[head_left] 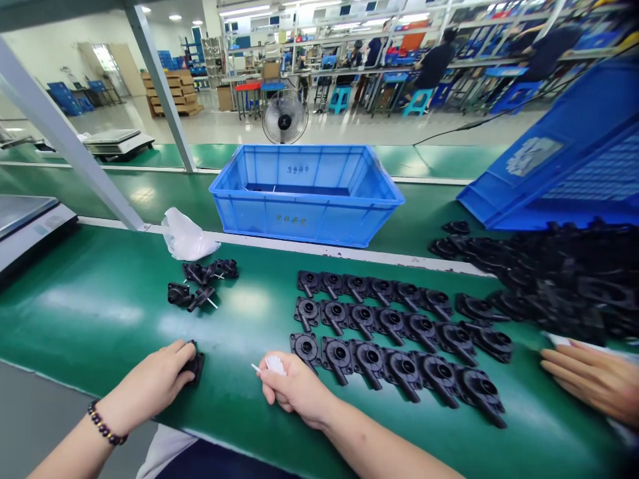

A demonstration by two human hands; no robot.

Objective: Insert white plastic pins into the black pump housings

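My left hand [152, 382], with a beaded bracelet at the wrist, is closed on a black plastic part [198, 368] at the table's near edge. Much of that part is hidden under my fingers. My right hand [302, 391] is closed around a small bunch of thin white pins [275, 364], one of them poking out to the left past my fingertips. Beside it, black pump-like housings [369, 356] with spouts lie in three rows. Beyond my left hand sits a small group of black parts [202, 296], some with white pins sticking out.
A white plastic bag [187, 236] lies behind the small group. A blue crate [299, 216] stands at the back, and a tilted blue bin [544, 159] beside a heap of black parts [564, 273] at the right. Another person's hand [594, 379] reaches in there.
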